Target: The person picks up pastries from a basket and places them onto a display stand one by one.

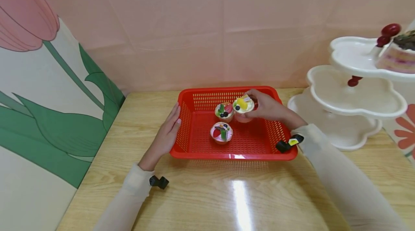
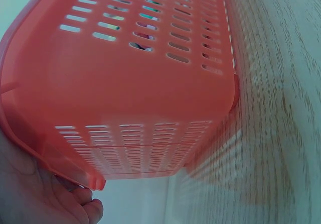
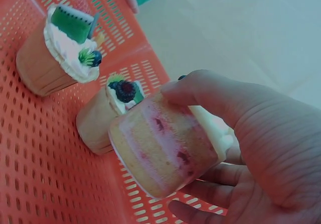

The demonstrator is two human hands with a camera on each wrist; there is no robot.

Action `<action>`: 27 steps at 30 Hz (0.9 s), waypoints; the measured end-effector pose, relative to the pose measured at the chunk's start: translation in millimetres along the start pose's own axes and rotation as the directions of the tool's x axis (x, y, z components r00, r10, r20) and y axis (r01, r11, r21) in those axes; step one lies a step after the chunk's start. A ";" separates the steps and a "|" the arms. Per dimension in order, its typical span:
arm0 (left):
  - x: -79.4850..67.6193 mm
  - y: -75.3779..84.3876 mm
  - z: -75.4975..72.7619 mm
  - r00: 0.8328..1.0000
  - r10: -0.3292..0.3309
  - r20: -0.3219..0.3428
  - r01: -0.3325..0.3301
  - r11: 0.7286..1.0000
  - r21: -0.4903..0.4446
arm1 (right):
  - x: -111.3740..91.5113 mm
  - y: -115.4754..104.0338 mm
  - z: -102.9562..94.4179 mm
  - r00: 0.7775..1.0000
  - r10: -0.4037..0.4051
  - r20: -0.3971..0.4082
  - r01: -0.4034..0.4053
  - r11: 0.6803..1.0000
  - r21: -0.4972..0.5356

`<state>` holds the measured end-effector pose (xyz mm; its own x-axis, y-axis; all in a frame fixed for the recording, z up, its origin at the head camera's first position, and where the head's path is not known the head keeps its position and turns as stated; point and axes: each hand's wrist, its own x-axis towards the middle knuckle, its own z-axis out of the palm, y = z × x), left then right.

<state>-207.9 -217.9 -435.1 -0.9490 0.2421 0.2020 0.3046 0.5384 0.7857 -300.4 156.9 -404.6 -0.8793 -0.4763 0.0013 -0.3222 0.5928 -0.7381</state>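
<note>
My right hand (image 1: 267, 105) grips a small layered cake cup (image 3: 165, 146) between thumb and fingers, inside a red plastic basket (image 1: 233, 156). Sponge and pink layers show through its side, and white cream with yellow fruit and a dark berry tops it. To its left in the head view stands a cupcake (image 1: 224, 111) with berries and green garnish. A second cupcake (image 1: 221, 132), with pinkish cream, stands nearer the front rim. The left hand (image 1: 166, 130) rests against the basket's left end, fingers fairly straight along the rim; its palm is partly hidden in the left wrist view.
A white three-tier stand (image 1: 356, 98) with scalloped plates is at the right, close to the right forearm. Another layered cake (image 1: 400, 53) sits on its top plate. Behind the wooden table (image 1: 201, 195) hangs a pink backdrop (image 1: 181, 36).
</note>
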 end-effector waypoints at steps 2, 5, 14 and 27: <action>0.0 -0.2 0.1 1.000 0.003 -0.001 -0.003 1.000 -0.001 | -0.8 -0.3 -0.8 1.000 0.009 -0.011 -0.009 1.000 0.024; 0.1 -0.3 0.2 1.000 0.006 -0.004 -0.006 1.000 0.002 | -2.3 -2.3 -2.2 1.000 0.017 -0.021 -0.017 0.999 0.032; 0.6 -0.9 -0.1 1.000 0.011 -0.007 -0.011 1.000 0.000 | 1.0 3.1 -1.3 0.997 -0.011 -0.074 0.013 1.000 0.020; 0.8 -0.3 0.7 1.000 0.010 -0.009 -0.010 1.000 -0.025 | 0.2 2.1 -1.9 0.997 0.012 -0.081 -0.009 0.999 0.041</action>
<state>-208.7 -217.3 -435.6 -0.9465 0.2406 0.2149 0.3122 0.5159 0.7977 -301.9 159.2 -404.8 -0.9087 -0.4147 0.0474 -0.2999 0.5696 -0.7652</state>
